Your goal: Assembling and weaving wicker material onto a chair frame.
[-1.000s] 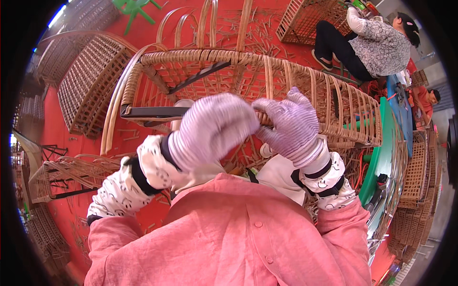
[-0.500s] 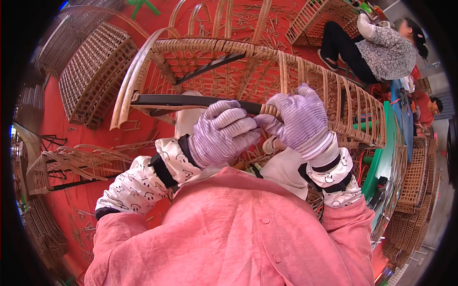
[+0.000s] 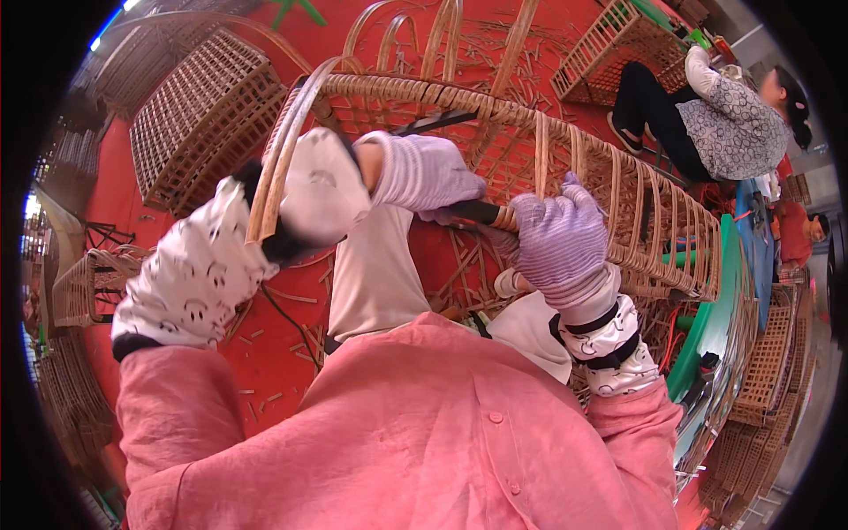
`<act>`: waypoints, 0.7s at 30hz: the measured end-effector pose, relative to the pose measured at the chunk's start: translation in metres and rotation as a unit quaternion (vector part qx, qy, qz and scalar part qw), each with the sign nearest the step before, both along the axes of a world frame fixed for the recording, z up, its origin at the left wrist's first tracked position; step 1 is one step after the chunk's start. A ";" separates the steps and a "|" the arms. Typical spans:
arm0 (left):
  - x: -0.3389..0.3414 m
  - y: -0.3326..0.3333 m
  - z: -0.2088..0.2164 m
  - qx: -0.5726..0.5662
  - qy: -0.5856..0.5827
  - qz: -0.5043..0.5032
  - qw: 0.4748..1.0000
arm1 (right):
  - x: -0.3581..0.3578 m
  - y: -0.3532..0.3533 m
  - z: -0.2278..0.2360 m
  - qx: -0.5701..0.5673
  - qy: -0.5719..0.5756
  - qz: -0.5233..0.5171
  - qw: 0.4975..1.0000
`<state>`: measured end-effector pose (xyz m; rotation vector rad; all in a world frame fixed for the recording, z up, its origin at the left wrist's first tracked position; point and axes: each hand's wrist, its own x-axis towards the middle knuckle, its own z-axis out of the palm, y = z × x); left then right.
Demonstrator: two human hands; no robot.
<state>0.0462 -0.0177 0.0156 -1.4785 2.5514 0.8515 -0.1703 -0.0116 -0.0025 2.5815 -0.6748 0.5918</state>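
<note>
A large woven rattan basket frame (image 3: 609, 146) lies tilted in front of me, its open lattice facing up. Along its near side runs a black bar (image 3: 474, 211), with tan rattan strip (image 3: 506, 219) wound round it beside my right hand. My left hand (image 3: 430, 177), in a striped lilac glove, is closed over the bar, its fingertips partly hidden. My right hand (image 3: 563, 240), gloved alike, grips the bar at the wound part, thumb toward the left hand. Pale rattan poles (image 3: 296, 146) curve at the frame's left end, across my left sleeve.
Stacked lattice baskets (image 3: 199, 115) stand at the far left. A seated person (image 3: 729, 124) works by another basket (image 3: 594, 53) at the far right. A green bench edge (image 3: 720, 300) lies right of me. Cane scraps litter the red floor (image 3: 274, 353).
My left hand has moved up and over the bar, its elbow swinging outward and its forearm rising. My right hand stays at the wound part. The view has shifted slightly.
</note>
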 end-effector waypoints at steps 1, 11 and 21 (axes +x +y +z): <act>0.000 -0.011 -0.013 0.105 0.045 -0.073 0.991 | 0.000 0.001 -0.002 -0.001 -0.002 0.002 1.000; 0.009 -0.014 -0.014 -0.020 0.312 -0.154 0.937 | -0.007 -0.002 -0.007 0.010 0.011 -0.018 1.000; -0.006 0.014 0.002 -0.012 0.323 0.045 0.945 | -0.002 -0.003 -0.002 0.072 -0.031 -0.008 0.997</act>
